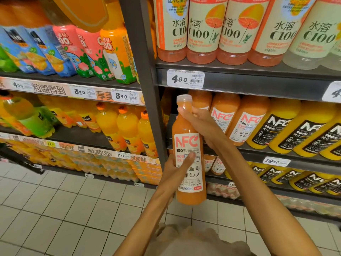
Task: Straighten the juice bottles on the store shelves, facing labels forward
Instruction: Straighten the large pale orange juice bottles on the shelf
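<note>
The left hand [175,169] has its grip clamped on the label of the NFC bottle [189,154], thumb across the front. The right hand [200,121] clamps the neck just below the cap. The bottle stands upright in front of the shelf [258,154], off its edge, label facing outward. A gap shows behind it, beside the pink-labelled NFC row [238,122]. Tiled floor [64,209] lies below.

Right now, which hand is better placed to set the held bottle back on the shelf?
Probably the right hand: it grips the bottle at its neck, nearest the shelf. The left hand only steadies the label.
</note>
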Demonstrator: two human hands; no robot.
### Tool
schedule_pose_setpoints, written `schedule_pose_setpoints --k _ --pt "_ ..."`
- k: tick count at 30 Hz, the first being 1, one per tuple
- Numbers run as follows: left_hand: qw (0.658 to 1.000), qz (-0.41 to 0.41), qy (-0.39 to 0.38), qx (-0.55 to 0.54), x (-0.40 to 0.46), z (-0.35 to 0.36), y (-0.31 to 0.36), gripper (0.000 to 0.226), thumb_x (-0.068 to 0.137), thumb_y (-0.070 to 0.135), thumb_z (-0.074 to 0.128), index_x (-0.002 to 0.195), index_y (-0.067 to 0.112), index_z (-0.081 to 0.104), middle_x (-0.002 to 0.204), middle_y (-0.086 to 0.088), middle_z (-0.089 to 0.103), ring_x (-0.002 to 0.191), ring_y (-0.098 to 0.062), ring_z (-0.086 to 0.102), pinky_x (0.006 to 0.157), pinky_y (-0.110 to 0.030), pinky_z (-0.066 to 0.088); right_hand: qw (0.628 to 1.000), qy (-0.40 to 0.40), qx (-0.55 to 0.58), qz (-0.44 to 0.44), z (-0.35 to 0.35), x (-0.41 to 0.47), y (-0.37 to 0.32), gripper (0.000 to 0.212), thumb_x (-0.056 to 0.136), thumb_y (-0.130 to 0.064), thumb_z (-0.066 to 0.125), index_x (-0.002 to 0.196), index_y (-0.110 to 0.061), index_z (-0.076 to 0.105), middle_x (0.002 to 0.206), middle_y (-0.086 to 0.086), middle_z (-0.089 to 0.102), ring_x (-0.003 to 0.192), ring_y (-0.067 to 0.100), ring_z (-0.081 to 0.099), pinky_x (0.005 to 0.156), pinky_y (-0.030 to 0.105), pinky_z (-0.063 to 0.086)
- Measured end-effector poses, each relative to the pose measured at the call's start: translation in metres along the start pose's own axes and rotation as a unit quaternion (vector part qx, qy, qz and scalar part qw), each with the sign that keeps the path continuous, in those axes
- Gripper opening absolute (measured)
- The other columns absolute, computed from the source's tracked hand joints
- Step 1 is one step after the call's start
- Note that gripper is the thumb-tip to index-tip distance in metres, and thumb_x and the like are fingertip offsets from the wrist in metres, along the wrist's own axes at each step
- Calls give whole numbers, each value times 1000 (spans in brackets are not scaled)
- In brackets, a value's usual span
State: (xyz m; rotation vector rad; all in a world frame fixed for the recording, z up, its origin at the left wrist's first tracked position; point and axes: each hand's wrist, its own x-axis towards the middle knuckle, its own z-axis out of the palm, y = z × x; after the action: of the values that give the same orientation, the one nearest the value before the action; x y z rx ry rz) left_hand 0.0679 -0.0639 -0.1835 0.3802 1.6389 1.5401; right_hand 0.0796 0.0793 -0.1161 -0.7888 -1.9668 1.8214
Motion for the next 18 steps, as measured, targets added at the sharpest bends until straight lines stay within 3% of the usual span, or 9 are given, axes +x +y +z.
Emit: schedule_pose_setpoints --k 3,7,11,14,18 --pt "999 20 35 16 13 0 0 51 58 56 68 103 40 51 98 15 67 82 3 66 58 -10 50 1000 8 3 -30 2 7 -7 25 92 -37 57 101 -15 63 88 -5 70 71 5 70 57 15 52" --pt "996 58 66 34 29 2 6 58 62 52 68 113 33 48 102 16 63 92 -3 64 63 -12 51 997 15 26 -64 4 15 -12 10 94 -33 56 94 -25 62 87 -15 69 76 0 69 60 12 52" --pt "987 90 112 70 41 7 14 69 73 46 69 131 21 42 118 2 61 106 -15 62 85 -31 55 996 24 64 -64 0 24 -19 9 90 -36 60 94 -28 60 90 -12 70 84 9 70 60 17 55" --pt "972 111 174 112 43 15 17 67 79 44 68 135 19 40 128 -3 53 115 -18 55 93 -38 52 995 49 66 -48 -2 28 -17 13 86 -43 63 89 -34 53 84 -20 62 68 -4 67 48 9 47" --pt "940 106 254 204 44 15 10 73 81 43 68 139 12 37 137 -10 43 129 -19 35 96 -19 32 993 53 81 -71 5 30 -13 12 88 -34 64 87 -34 53 71 -31 64 66 -17 61 47 4 43"
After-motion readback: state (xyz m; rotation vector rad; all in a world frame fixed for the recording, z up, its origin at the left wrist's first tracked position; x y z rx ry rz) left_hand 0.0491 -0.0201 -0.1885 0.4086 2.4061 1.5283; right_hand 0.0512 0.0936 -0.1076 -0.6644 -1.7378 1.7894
